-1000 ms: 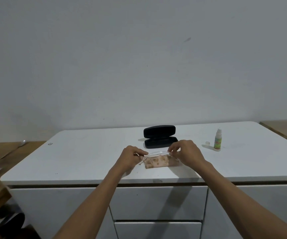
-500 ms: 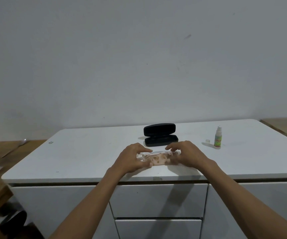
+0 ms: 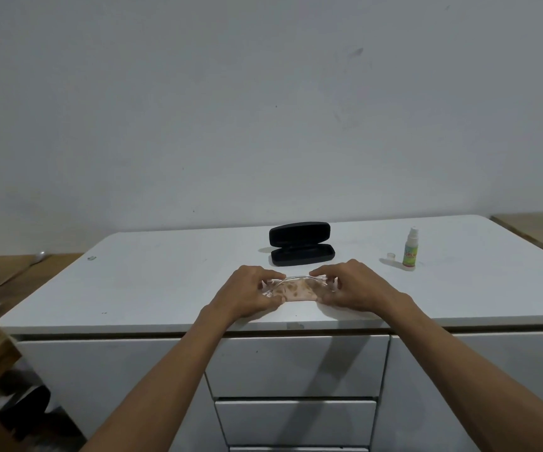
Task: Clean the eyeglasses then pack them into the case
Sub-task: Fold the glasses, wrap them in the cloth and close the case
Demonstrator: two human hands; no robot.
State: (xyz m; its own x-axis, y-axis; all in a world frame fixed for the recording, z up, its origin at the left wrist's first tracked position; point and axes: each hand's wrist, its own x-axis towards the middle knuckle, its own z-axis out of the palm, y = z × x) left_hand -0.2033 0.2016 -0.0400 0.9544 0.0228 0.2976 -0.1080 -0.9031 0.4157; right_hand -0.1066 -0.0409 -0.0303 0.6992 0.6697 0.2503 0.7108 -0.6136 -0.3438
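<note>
The eyeglasses (image 3: 291,279) have a clear frame and lie folded over a pink patterned cloth (image 3: 296,293) near the front edge of the white cabinet top (image 3: 166,282). My left hand (image 3: 250,293) grips their left end and my right hand (image 3: 356,288) grips their right end, fingers curled over frame and cloth. Just behind them the black glasses case (image 3: 301,244) stands open with its lid tilted up, and its inside looks empty.
A small spray bottle (image 3: 410,247) stands at the right with its clear cap (image 3: 391,255) beside it. Drawers (image 3: 296,363) sit below the cabinet top. Wooden surfaces flank it left and right. A wall rises behind.
Both hands have lowered the glasses and cloth onto the cabinet top and closed in over their ends. The view has tilted slightly.
</note>
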